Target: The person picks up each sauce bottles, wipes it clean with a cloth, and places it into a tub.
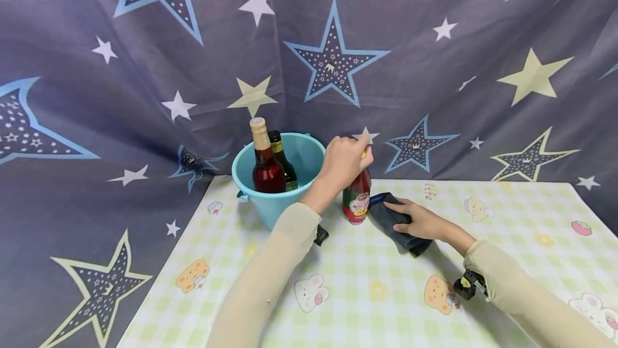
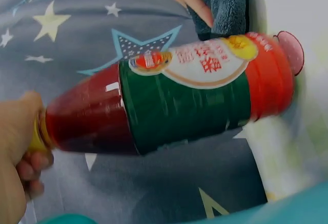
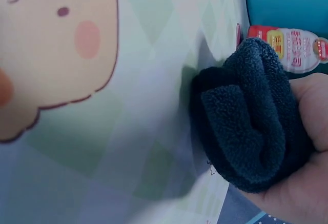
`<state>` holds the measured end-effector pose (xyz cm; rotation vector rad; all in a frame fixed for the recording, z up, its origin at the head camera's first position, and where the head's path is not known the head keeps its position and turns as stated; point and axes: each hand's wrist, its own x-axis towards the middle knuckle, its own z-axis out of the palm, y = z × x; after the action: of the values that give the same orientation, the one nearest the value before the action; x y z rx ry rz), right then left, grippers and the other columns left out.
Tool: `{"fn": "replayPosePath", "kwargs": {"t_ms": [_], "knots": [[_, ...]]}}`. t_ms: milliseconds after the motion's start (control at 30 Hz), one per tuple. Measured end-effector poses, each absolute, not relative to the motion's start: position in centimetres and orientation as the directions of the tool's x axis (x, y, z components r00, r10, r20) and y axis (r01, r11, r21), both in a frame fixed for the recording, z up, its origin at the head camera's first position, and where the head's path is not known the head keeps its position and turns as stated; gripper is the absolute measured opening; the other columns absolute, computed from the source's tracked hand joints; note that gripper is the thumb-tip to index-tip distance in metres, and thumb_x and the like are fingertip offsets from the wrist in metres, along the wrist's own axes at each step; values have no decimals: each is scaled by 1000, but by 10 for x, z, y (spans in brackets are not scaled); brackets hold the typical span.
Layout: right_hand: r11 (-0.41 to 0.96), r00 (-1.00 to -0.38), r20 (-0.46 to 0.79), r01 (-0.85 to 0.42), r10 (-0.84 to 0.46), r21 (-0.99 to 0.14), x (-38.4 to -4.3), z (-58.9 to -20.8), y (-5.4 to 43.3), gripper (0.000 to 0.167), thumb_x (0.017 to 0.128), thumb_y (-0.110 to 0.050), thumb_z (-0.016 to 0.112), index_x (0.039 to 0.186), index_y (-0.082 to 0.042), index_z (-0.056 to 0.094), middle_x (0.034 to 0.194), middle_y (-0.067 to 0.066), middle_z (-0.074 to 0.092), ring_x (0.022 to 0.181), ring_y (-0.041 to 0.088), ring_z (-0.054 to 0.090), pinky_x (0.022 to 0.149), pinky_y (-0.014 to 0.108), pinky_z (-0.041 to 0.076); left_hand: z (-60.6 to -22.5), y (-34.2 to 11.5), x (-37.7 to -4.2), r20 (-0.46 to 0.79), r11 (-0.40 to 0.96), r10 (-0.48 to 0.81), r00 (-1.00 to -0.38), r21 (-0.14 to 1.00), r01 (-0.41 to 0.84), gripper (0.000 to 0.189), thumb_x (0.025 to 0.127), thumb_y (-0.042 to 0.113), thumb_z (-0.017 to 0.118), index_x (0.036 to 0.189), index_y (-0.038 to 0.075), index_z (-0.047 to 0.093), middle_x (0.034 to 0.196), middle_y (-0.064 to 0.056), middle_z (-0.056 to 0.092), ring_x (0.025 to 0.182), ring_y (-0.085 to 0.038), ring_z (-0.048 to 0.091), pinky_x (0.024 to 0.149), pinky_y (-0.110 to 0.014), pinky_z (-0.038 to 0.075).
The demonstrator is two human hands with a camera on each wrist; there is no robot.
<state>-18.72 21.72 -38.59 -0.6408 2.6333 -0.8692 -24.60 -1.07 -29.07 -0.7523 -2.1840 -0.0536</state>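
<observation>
My left hand [image 1: 341, 161] grips a red ketchup bottle [image 1: 356, 198] by its yellow cap at the top. The bottle has a green label with a white patch, and in the left wrist view the label [image 2: 189, 90] faces the camera. It is upright, its base at or just above the tabletop; I cannot tell which. Beside it, my right hand [image 1: 422, 220] holds a dark blue-grey folded towel [image 1: 396, 224]. In the right wrist view the towel's rolled fluffy end [image 3: 246, 126] shows, with the thumb and palm around its side.
Left of the ketchup bottle stands a light-blue bucket [image 1: 270, 209] at the back of the table. Inside it lean a red-brown bottle [image 1: 268, 174] with a cream top and a dark bottle [image 1: 285, 165]. A checked cloth [image 1: 357, 305] covers the table; a starry curtain [image 1: 386, 106] hangs behind.
</observation>
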Motion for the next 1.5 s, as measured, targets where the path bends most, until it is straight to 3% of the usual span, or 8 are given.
{"fn": "replayPosePath", "kwargs": {"t_ms": [200, 433, 667, 900, 1200, 1367, 1433, 1500], "knots": [[722, -859, -142, -311, -492, -618, -188, -390, 217, 63, 101, -18, 64, 157, -4, 37, 161, 38, 20, 145, 59, 27, 110, 67, 36, -297, -21, -242, 660, 681, 611, -438, -156, 715, 11, 98, 21, 60, 92, 13, 64, 64, 0, 58, 62, -18, 54, 63, -30, 40], [713, -852, -144, -315, -503, -627, -187, -384, 217, 63, 101, -17, 63, 157, -3, 36, 159, 40, 19, 142, 60, 29, 107, 66, 40, -302, -20, -235, 664, 585, 643, -382, -104, 805, 14, 101, 20, 58, 89, 12, 57, 63, 0, 51, 63, -17, 48, 66, -29, 33], [695, -837, -136, -337, -531, -635, -191, -377, 217, 63, 101, -17, 64, 156, -1, 37, 160, 40, 20, 144, 61, 26, 109, 69, 35, -298, -18, -229, 664, 551, 673, -327, -154, 820, 18, 101, 21, 58, 86, 12, 53, 64, 1, 47, 61, -15, 40, 66, -29, 29], [704, -844, -155, -312, -514, -637, -197, -377, 217, 64, 100, -16, 65, 156, -2, 38, 161, 38, 19, 145, 61, 22, 111, 70, 33, -298, -17, -229, 647, 611, 654, -392, -145, 778, 17, 102, 23, 56, 90, 11, 54, 63, 1, 48, 61, -17, 41, 65, -29, 29], [749, -889, -157, -255, -431, -612, -205, -377, 212, 63, 100, -12, 63, 156, -1, 36, 161, 39, 18, 145, 59, 24, 106, 62, 42, -298, -14, -228, 625, 653, 635, -454, -120, 748, 16, 104, 26, 56, 95, 12, 56, 63, 1, 49, 63, -18, 43, 65, -30, 31], [752, -900, -125, -265, -418, -604, -206, -370, 212, 63, 99, -8, 63, 155, 2, 37, 160, 40, 20, 143, 59, 28, 97, 55, 46, -300, -8, -225, 667, 707, 586, -460, -143, 693, 13, 101, 23, 59, 94, 12, 57, 63, 1, 52, 60, -17, 44, 64, -30, 31], [748, -905, -102, -273, -413, -605, -206, -367, 212, 63, 98, -6, 63, 154, 3, 37, 160, 40, 20, 136, 59, 39, 89, 51, 47, -304, -5, -225, 699, 743, 551, -455, -164, 649, 12, 99, 22, 60, 93, 13, 58, 62, 1, 53, 59, -17, 46, 62, -29, 32], [742, -914, -83, -267, -398, -615, -206, -364, 212, 63, 98, -5, 63, 154, 3, 37, 161, 38, 20, 138, 58, 37, 93, 53, 46, -307, -2, -225, 725, 779, 519, -453, -184, 599, 12, 98, 23, 62, 92, 13, 59, 61, 2, 54, 58, -17, 48, 61, -28, 33]]}}
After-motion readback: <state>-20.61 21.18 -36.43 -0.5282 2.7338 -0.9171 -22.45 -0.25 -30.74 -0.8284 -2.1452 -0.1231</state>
